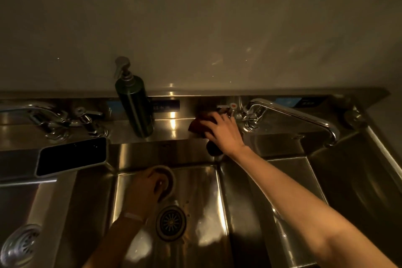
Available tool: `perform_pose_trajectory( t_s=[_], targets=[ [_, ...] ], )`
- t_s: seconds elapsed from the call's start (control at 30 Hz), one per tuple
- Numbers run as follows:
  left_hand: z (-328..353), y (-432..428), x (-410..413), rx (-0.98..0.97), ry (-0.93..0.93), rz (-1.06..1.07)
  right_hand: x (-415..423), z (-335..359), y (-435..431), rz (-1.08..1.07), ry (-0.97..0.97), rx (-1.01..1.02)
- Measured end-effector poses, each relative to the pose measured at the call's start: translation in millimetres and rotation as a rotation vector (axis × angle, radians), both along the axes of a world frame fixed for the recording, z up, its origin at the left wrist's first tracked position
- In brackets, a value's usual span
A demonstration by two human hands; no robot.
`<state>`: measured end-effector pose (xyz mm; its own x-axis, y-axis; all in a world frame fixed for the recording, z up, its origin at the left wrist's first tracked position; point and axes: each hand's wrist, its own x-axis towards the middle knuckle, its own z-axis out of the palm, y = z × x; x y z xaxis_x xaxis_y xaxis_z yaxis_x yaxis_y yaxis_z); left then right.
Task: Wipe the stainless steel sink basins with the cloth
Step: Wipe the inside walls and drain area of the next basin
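My right forearm (304, 209) reached across the sink. That hand (224, 130) lay on the dark red cloth (199, 125), which was bunched on the back ledge (174, 128) just beside the faucet (289, 113). Its grip was wide, fingers spread and pressing rather than pinching. My left hand (145, 189) curled round a round strainer cover (168, 177), holding it in the middle basin (206, 202) beyond the open drain (171, 222). I judged the ledge pass was in hand; next the cloth had to come down into the basin walls and floor.
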<state>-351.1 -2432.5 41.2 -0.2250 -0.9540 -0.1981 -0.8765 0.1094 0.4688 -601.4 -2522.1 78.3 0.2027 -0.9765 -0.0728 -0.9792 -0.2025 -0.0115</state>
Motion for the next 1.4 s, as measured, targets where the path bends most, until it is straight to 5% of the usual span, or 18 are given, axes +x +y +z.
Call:
perform_pose_trajectory(
  t_s=[0.3, 0.67, 0.87, 1.03, 1.17, 1.4],
  targets=[
    [-4, 24, 45, 0.032, 0.038, 0.121, 57, -49, -15, -0.316, -0.073, 0.067],
    [1, 21, 43, -0.001, 0.131, 0.158, 54, -34, -12, 0.22, -0.085, 0.12],
    [1, 23, 45, 0.022, 0.143, 0.122, 55, -28, -32, -0.181, -0.399, 0.003],
    [-2, 26, 52, -0.018, 0.132, 0.144, 119, -51, -35, -0.048, -0.234, 0.009],
    [-3, 22, 55, -0.028, 0.151, 0.16, 86, -46, -22, 0.125, -0.124, 0.053],
    [-5, 13, 48, 0.001, 0.189, 0.151, 41, -37, -21, -0.243, -0.053, 0.027]
  ],
)
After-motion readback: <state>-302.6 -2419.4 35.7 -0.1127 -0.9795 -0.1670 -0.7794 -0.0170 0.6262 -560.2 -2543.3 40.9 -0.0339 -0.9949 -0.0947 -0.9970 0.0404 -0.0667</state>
